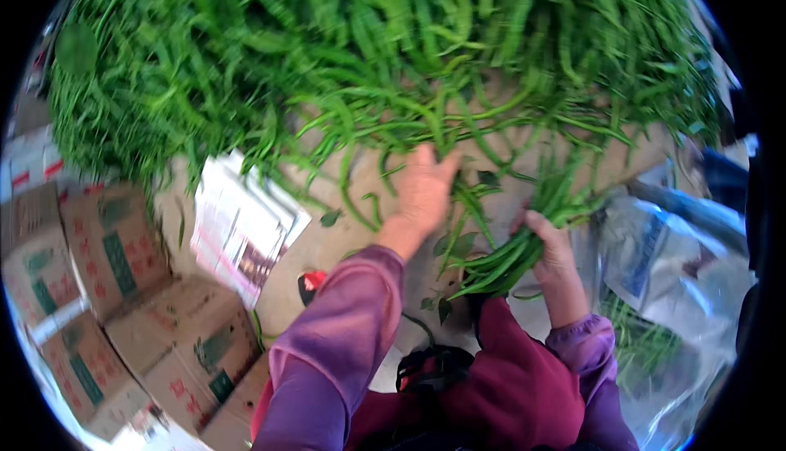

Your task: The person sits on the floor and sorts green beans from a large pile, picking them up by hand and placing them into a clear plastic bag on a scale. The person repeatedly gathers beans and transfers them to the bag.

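Note:
A large heap of long green chili peppers (368, 33) spreads across the far side, blurred in its upper part. My left hand (424, 190) reaches to its near edge, thumb and fingers apart, with loose peppers just beyond the fingertips. I see nothing held in it, though the finger undersides are hidden. My right hand (552, 242) grips a bunch of long green peppers (503, 266), whose near ends point down to the left. Some loose peppers and green leaves (457, 244) lie on the brown surface between my hands.
Folded printed papers (245, 223) lie left of my left arm. Stacked cardboard boxes (178, 340) with printing stand at the lower left. On the right is a clear plastic bag (688, 285) with green peppers inside. A small red and black object (312, 282) sits beside my left sleeve.

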A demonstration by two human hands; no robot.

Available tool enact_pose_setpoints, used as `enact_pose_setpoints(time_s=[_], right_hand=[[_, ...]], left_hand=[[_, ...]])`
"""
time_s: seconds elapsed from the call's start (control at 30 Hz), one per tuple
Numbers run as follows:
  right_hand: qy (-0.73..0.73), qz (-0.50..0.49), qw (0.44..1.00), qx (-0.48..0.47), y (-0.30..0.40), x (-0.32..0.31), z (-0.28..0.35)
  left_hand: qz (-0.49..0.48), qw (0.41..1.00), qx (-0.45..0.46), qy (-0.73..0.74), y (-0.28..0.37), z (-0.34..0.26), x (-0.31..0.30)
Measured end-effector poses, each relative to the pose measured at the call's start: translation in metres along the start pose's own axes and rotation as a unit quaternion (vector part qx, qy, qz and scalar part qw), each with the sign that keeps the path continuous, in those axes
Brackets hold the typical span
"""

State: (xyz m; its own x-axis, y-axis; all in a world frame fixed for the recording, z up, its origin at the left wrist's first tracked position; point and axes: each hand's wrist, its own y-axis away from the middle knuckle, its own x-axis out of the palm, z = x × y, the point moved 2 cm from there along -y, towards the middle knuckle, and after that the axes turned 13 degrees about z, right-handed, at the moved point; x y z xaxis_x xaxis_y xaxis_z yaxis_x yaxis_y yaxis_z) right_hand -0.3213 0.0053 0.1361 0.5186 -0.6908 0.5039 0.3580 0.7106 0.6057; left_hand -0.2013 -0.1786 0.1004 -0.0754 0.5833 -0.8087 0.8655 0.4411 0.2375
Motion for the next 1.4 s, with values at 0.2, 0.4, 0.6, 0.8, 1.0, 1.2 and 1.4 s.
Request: enact_pose_setpoints(time_s=[0.2,0.4,0.6,0.8,1.0,1.2,1.4], right_hand=[[0.113,0.102,0.988,-0.023,0.014,0.010,0.014],[0.222,0.092,0.930,-0.278,0.086,0.061,0.058],[0.339,0.049,0.806,-0.483,0.159,0.132,0.083],[0.213,0.164,0.861,-0.433,0.226,0.148,0.082],[0.176,0.071,0.900,-0.392,0.341,0.093,0.158],[0.377,-0.196,0.757,-0.497,0.490,-0.007,0.271],[0.666,-0.315,0.623,-0.263,0.456,-0.125,0.289]], left_hand=[[-0.013,0.991,0.085,-0.101,-0.011,0.028,-0.023],[-0.164,0.965,-0.015,0.205,0.040,-0.088,-0.172],[-0.052,0.945,0.095,0.310,0.141,-0.191,-0.181],[-0.086,0.924,0.130,0.348,0.199,-0.246,-0.206],[-0.062,0.884,0.290,0.361,0.212,-0.333,-0.219],[-0.148,0.870,0.468,-0.056,0.182,-0.420,-0.208],[-0.064,0.784,0.540,-0.300,0.099,-0.507,-0.132]])
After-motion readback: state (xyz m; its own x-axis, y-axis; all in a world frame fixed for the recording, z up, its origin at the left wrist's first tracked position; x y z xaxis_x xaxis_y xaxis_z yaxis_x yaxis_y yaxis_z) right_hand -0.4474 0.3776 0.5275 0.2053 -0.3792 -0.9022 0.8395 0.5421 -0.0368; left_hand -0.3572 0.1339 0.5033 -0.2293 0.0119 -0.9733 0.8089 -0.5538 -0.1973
